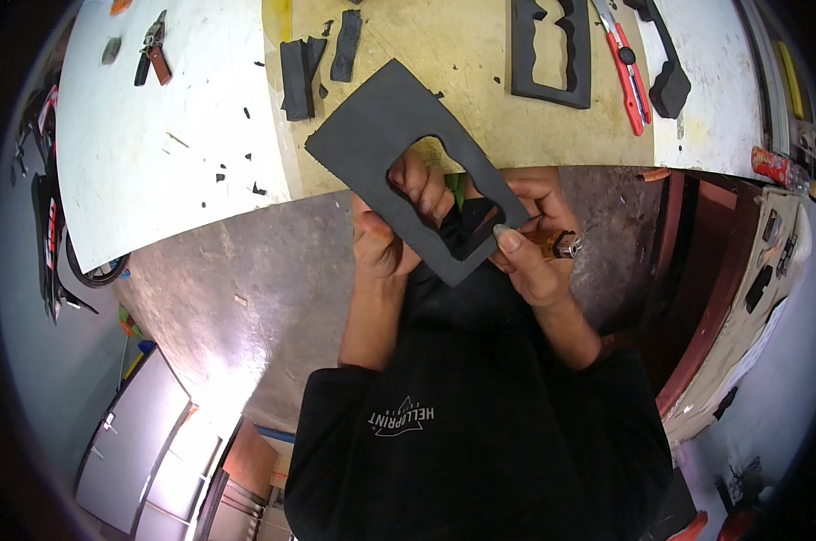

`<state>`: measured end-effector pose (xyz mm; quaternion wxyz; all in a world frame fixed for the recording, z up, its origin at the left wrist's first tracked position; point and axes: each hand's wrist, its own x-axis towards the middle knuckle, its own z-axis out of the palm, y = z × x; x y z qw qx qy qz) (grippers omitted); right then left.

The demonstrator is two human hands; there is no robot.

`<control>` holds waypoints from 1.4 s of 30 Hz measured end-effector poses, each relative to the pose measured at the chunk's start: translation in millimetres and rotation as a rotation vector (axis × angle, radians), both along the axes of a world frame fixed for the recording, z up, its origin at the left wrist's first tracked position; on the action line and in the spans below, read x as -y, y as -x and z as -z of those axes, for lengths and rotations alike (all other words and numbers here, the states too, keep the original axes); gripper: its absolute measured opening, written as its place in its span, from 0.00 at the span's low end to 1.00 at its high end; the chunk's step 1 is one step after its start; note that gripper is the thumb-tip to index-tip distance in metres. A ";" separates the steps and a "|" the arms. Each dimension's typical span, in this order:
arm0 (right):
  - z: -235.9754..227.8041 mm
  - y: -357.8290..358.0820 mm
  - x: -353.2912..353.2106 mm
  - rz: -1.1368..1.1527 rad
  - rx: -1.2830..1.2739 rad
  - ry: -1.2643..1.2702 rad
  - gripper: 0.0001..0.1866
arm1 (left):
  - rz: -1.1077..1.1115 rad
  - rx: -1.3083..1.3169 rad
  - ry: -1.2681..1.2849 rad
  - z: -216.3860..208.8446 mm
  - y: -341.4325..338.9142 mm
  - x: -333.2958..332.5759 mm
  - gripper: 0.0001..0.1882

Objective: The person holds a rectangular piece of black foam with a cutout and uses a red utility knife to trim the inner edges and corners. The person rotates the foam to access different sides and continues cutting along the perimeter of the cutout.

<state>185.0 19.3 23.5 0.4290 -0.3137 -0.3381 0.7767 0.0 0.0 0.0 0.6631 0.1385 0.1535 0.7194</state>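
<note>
At the near edge of the surface [155, 180]: a sheet of black foam [376, 122], pierced by a wavy-sided cutout and held aslant. To an onlooker's judgement, the weak places are the narrow strips round the cutout; an uneven pull between the left hand [386, 242] and the right hand [536, 272] could stretch or tear them. Because the right hand carries two things, the lighter [550, 241] could slip out; a flame struck this close, though none is visible, could scorch the edge.

Right hand: clamped on the foam's near right corner, thumb on top, with the lighter lodged in the same grasp, metal end to the right. Left hand: beneath the left strip, fingers curled and showing through the cutout; foam hides the rest, so whether it grips cannot be told. The foam's broad end reaches far and left beyond both hands; a red cutter [626, 68] lies well apart, far right.
</note>
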 end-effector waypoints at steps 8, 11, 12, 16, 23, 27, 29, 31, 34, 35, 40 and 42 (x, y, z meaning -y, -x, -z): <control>-7.6 1.6 -0.5 0.026 0.053 -0.043 0.23 | -0.027 -0.101 -0.033 9.5 -3.3 1.6 0.36; -5.4 5.2 -2.7 0.037 0.133 -0.165 0.22 | -0.089 -0.069 0.020 8.2 -2.0 1.5 0.35; -4.1 4.8 -2.7 0.029 0.142 -0.155 0.24 | -0.114 -0.076 0.039 6.1 1.5 2.5 0.34; -0.2 1.4 -11.4 0.041 0.374 -0.249 0.21 | -0.172 -0.224 0.149 3.3 16.3 -3.8 0.27; -17.6 -13.3 -94.8 0.375 1.478 -1.008 0.23 | -0.249 -0.854 0.461 -23.5 30.6 -22.6 0.22; 4.9 -30.1 -111.3 0.180 1.390 -0.911 0.27 | -0.232 -1.074 0.501 -27.2 29.0 -33.9 0.21; 18.4 -31.3 -110.6 0.264 1.260 -0.910 0.31 | -0.250 -1.160 0.520 -28.4 26.1 -39.5 0.20; 17.1 -26.4 -103.8 0.397 1.162 -0.944 0.30 | -0.408 -1.440 0.472 -22.7 21.5 -45.0 0.20; 0.3 -20.0 -81.4 0.298 1.063 -0.958 0.26 | -0.527 -1.537 0.380 -9.5 27.7 -36.4 0.23; -4.5 -18.1 -72.4 0.217 1.037 -0.951 0.24 | -0.542 -1.518 0.349 -6.1 32.4 -32.1 0.25; -6.1 -2.6 -42.9 0.025 1.036 -1.049 0.25 | -0.438 -1.604 -0.073 -14.5 42.1 -14.0 0.40; -5.0 2.2 -40.1 0.004 1.041 -1.072 0.25 | -0.393 -1.663 -0.076 -21.6 36.8 -11.2 0.43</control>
